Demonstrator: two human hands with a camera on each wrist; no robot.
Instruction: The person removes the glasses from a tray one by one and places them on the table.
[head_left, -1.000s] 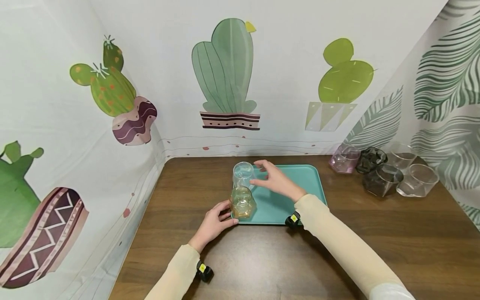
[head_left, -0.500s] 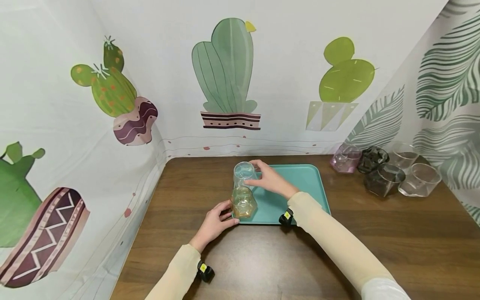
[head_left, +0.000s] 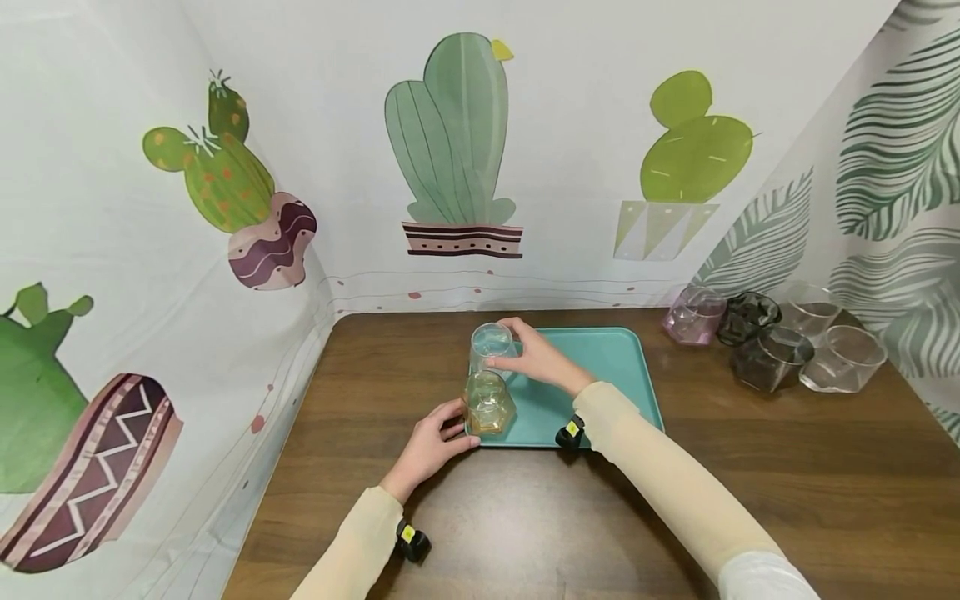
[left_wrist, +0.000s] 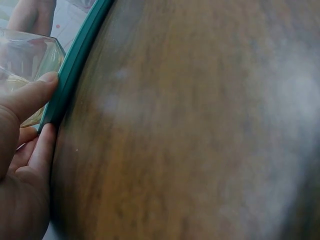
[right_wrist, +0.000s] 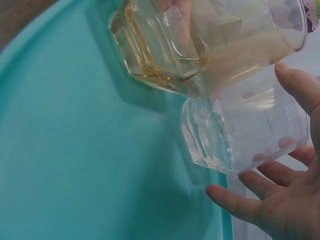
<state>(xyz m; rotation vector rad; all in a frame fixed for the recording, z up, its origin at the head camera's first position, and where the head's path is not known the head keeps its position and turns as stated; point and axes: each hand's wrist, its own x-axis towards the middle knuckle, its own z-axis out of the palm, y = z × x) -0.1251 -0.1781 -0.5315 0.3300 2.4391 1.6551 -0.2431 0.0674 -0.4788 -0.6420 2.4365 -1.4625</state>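
My right hand (head_left: 546,363) holds a clear glass (head_left: 489,340) at the far left corner of a teal tray (head_left: 542,421). Its thumb lies on the near side and its fingers on the far side. In the right wrist view, the clear glass (right_wrist: 235,132) has its faceted base at the tray's surface. Just in front of it, an amber glass (head_left: 487,410) stands upright on the tray. My left hand (head_left: 426,450) grips the near left corner of the tray. The left wrist view has the left thumb (left_wrist: 37,95) on the tray rim, with fingers along the outer side.
Several glasses stand at the table's right back: a pink one (head_left: 693,317), a black one (head_left: 747,318), a smoky one (head_left: 771,360), and clear ones (head_left: 843,360). A cactus-printed cloth (head_left: 570,167) rises behind the brown wooden table (head_left: 517,517).
The right hand has moved left from beside the clear glass and its fingers have closed round it. The left hand, tray and amber glass have stayed in place.
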